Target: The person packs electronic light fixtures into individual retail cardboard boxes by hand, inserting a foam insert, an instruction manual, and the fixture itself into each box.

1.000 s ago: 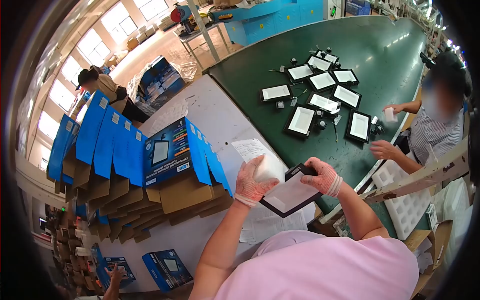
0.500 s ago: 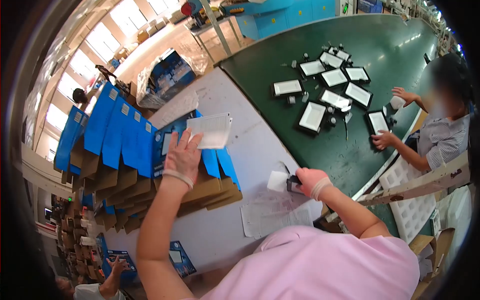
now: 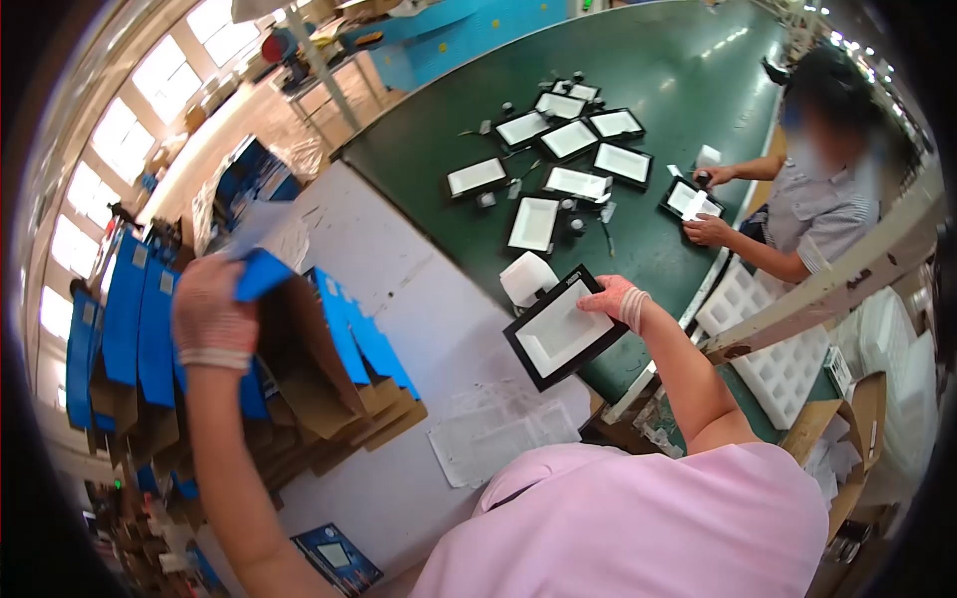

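My left hand (image 3: pixel 215 311), in a thin glove with curled fingers, is at the blue flap of a cardboard box (image 3: pixel 307 371). The box's brown inside faces me. A pale sheet-like thing (image 3: pixel 261 225), smeared by motion, shows right past these fingertips. My right hand (image 3: pixel 610 301), gloved too, grips the right edge of a black-framed display (image 3: pixel 564 327) with a pale screen, thumb on its face. The display is tilted over the edge between the white table and the green one. A white packing piece (image 3: pixel 527 279) with a dark part beside it shows behind its upper left corner.
Blue boxes with open flaps (image 3: pixel 120 309) stand in a row at left. Printed sheets (image 3: pixel 498 431) lie on the white table (image 3: pixel 399 289). Several black-framed displays (image 3: pixel 568 140) rest on the green table (image 3: pixel 678 80). Across it, a person (image 3: pixel 827 189) handles another display. White foam trays (image 3: pixel 783 384) stand at right.
My left hand has moved left from the booklet to the box, which now shows its inside. My right hand has raised the display and turned its screen into view. The camera view has shifted.
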A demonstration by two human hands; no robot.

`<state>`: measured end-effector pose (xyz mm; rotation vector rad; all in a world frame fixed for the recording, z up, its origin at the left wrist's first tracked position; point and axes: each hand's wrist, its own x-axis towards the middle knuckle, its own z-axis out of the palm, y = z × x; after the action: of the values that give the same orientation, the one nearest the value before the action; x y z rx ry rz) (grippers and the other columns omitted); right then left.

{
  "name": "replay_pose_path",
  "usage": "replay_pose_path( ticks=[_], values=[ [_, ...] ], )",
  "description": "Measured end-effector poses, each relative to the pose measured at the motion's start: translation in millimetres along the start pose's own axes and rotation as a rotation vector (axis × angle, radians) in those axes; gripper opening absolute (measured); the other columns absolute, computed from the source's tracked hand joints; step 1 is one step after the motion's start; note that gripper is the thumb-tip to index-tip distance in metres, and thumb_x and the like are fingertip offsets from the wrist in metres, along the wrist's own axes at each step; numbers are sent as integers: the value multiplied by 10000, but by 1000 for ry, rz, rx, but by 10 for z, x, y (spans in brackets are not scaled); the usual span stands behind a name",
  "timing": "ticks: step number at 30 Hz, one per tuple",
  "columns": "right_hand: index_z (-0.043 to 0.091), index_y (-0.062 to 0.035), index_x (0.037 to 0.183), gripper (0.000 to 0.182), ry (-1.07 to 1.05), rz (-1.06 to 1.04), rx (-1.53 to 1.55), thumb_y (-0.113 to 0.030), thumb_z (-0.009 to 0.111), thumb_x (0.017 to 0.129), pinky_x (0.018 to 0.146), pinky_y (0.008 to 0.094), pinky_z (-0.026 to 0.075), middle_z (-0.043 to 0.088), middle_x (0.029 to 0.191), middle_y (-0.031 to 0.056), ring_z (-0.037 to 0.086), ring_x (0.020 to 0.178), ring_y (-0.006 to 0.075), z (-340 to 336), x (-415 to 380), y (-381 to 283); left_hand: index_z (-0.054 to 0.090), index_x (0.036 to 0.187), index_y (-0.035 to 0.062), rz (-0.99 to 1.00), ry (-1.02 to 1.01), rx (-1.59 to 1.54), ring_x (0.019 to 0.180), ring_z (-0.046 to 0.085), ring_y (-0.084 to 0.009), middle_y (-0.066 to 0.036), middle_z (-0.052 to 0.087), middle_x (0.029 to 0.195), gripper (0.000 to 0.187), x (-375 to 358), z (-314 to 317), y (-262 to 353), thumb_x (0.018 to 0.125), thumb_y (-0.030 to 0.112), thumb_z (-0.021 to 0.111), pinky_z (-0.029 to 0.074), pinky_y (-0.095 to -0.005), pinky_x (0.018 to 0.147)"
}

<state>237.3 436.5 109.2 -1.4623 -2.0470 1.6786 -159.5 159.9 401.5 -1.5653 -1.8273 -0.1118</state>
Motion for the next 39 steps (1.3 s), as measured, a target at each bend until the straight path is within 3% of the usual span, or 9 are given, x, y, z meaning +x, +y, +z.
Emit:
replay_pose_path(
  ticks=[4,11,16,20,22,24,30,35,39],
  values=[
    [646,50,1079,523,22,113,283,-301,799,723,764,352,549,696,979,152,687,838,247,-200,-247,-123,656,1027,54,-276,-74,-327,885,619,-398,-183,647,951,247,288,-589,-5,896,255,599,491,-412,756],
    [676,6,1034,342,-12,217,678,-208,759,780,611,402,569,702,926,153,691,726,265,-260,-481,-113,639,1067,5,-457,-153,-926,814,657,-257,-181,679,897,366,-324,331,92,930,341,587,490,-402,719],
    [648,36,1072,413,64,165,716,-232,762,778,656,397,564,689,956,167,686,760,263,-263,-630,-56,677,938,8,-496,-426,-562,850,628,-433,-236,659,826,345,-766,316,1019,886,345,619,484,-468,699],
    [594,83,1138,548,221,-69,311,-258,786,755,766,342,542,673,994,172,663,842,229,-354,-619,31,694,965,26,-801,-586,-456,907,630,-434,-252,666,920,273,-1040,340,1686,846,262,623,490,-490,798],
    [568,93,1177,565,340,-167,277,-219,783,758,804,312,520,669,1016,156,639,877,201,-421,-734,-85,670,880,-3,-795,-442,-493,833,638,-409,-235,662,855,285,-1468,768,1852,857,273,604,500,-471,752],
    [553,89,1195,534,448,-297,278,-151,763,768,819,286,505,664,1033,125,617,895,163,-387,-977,-336,681,878,-18,-934,-659,-330,919,628,-406,-247,658,941,346,-1576,955,2047,858,305,558,494,-469,835],
    [586,-5,1155,412,262,-610,311,21,703,760,819,245,484,632,974,-3,579,885,81,-494,-1699,-1147,628,1049,45,-832,-445,-495,964,592,-395,-212,619,1021,273,-2017,1412,2234,818,133,513,501,-463,822],
    [566,-29,1215,513,-119,-748,178,-16,750,737,858,276,483,643,1028,28,592,912,114,11,-1714,-1488,577,1234,42,-916,-134,-749,1070,567,-404,-226,602,1114,451,-2051,1648,2354,792,56,489,476,-437,932],
    [560,-70,1202,505,-171,-793,-597,-104,741,732,810,325,516,648,1084,101,649,926,232,370,-1584,-1774,585,1233,-4,-979,115,-1198,1071,602,-295,-185,617,1141,375,-2214,2060,2427,873,92,544,463,-345,948]
  ],
)
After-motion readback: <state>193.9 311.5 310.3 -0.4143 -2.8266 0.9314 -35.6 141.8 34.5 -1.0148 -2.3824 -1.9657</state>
